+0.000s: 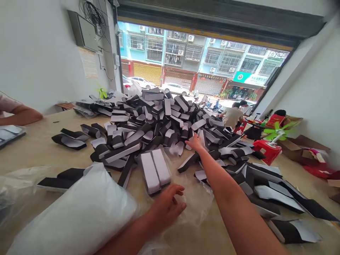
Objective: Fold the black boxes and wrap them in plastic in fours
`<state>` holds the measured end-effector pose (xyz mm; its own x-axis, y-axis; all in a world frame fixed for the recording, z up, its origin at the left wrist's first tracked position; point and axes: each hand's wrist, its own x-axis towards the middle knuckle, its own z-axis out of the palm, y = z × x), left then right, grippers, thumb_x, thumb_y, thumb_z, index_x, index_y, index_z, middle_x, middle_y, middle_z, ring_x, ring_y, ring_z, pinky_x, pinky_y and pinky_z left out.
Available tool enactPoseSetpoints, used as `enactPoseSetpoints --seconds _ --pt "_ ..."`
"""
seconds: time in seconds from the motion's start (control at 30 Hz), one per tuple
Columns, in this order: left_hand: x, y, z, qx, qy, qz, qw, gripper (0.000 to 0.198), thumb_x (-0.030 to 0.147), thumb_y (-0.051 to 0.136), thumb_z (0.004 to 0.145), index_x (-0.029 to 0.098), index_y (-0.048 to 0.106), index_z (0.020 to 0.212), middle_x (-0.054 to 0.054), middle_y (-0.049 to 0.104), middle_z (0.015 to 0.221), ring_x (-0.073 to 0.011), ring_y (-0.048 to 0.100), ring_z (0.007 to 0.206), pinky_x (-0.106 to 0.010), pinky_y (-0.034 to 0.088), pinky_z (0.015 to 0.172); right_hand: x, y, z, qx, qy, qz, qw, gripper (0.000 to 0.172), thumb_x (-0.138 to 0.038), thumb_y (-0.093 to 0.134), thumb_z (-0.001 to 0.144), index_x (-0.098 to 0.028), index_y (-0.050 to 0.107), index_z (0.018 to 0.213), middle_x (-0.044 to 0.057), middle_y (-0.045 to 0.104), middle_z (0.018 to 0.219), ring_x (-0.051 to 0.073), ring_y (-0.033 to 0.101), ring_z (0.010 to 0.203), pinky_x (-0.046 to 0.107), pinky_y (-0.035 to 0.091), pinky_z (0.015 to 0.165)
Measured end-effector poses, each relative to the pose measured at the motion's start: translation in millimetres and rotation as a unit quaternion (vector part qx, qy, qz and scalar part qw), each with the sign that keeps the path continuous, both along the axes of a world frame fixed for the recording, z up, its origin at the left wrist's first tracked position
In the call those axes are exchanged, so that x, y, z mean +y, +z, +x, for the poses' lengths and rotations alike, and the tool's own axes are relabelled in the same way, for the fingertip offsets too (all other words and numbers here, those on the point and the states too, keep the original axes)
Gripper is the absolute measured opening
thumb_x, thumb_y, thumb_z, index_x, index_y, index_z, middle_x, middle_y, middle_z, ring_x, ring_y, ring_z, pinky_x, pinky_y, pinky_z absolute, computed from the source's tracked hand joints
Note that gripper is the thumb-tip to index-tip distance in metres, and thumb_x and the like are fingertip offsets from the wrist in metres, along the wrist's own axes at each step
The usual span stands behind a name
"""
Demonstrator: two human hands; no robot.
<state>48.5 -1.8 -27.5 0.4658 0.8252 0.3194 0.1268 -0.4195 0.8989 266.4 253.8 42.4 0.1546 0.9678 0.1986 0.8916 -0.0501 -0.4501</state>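
My right hand [196, 142] reaches out to the near face of a big heap of black-and-white foam strips [167, 106]. Its fingers are apart, close to a white-faced strip [202, 139]; whether they touch it I cannot tell. Nearer to me, my left hand [171, 202] hovers low over the table with fingers loosely bent and apart, nothing in them. Just beyond it lie two white strips [155, 168] side by side in a clear plastic bag. A full, whitish plastic bag [79, 212] sits beside my left forearm.
Loose strips [276, 194] spread over the table [50, 131] on the right. At the left edge, another person's arm [23, 115] rests near wrapped pieces. A green fan [277, 132] stands at right, by a red container [265, 150] and cardboard boxes [300, 147]. People sit beyond the heap.
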Motion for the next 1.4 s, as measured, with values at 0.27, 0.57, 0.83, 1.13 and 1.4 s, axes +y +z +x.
enactPoseSetpoints --seconds 0.27,0.57,0.83,1.13,1.4 --pt "-3.4 9.3 1.9 0.014 0.008 -0.021 1.0 0.045 0.02 0.064 0.085 0.023 0.053 0.129 -0.011 0.059 0.127 -0.0219 0.06 0.111 -0.03 0.054 0.081 22.2 -26.7 -6.2 0.041 -0.079 -0.026 0.996 0.084 -0.034 0.067 0.082 -0.012 0.028 0.153 0.024 0.048 0.135 0.037 0.057 0.121 0.048 0.044 0.101" --pt "-1.0 7.4 0.9 0.021 0.015 -0.015 1.0 0.039 0.027 0.063 0.088 0.022 0.056 0.126 -0.011 0.061 0.124 -0.0222 0.062 0.105 -0.031 0.054 0.078 -9.5 -19.1 -2.6 0.022 0.068 0.013 0.997 0.068 -0.015 0.065 0.069 -0.016 0.05 0.135 0.013 0.058 0.127 0.028 0.057 0.117 0.039 0.044 0.102" --pt "3.9 4.7 0.1 0.0 0.029 -0.013 1.0 0.033 0.036 0.062 0.09 0.023 0.06 0.12 -0.009 0.065 0.112 -0.02 0.064 0.091 -0.03 0.053 0.069 -90.0 18.1 44.5 0.004 0.153 0.098 0.983 0.064 -0.012 0.057 0.064 -0.019 0.057 0.127 0.009 0.064 0.115 0.027 0.061 0.103 0.043 0.046 0.099" --pt "16.0 8.8 -2.0 -0.289 -0.028 -0.196 0.936 0.059 0.06 0.062 0.088 0.022 0.052 0.132 -0.014 0.064 0.122 -0.0267 0.068 0.103 -0.038 0.056 0.081 -186.0 40.2 16.0 0.386 0.244 -0.02 0.889 0.065 -0.038 0.068 0.074 -0.028 0.049 0.135 0.004 0.058 0.115 0.019 0.062 0.089 0.033 0.053 0.079" --pt "24.6 22.4 -13.4 -0.429 -0.119 -0.364 0.818 0.083 0.08 0.036 0.088 0.008 0.068 0.115 -0.021 0.071 0.116 -0.0301 0.071 0.098 -0.039 0.055 0.084 -184.5 55.4 11.6 0.429 0.365 -0.147 0.813 0.048 -0.035 0.071 0.072 -0.023 0.062 0.117 0.002 0.066 0.096 0.017 0.061 0.08 0.027 0.049 0.071"
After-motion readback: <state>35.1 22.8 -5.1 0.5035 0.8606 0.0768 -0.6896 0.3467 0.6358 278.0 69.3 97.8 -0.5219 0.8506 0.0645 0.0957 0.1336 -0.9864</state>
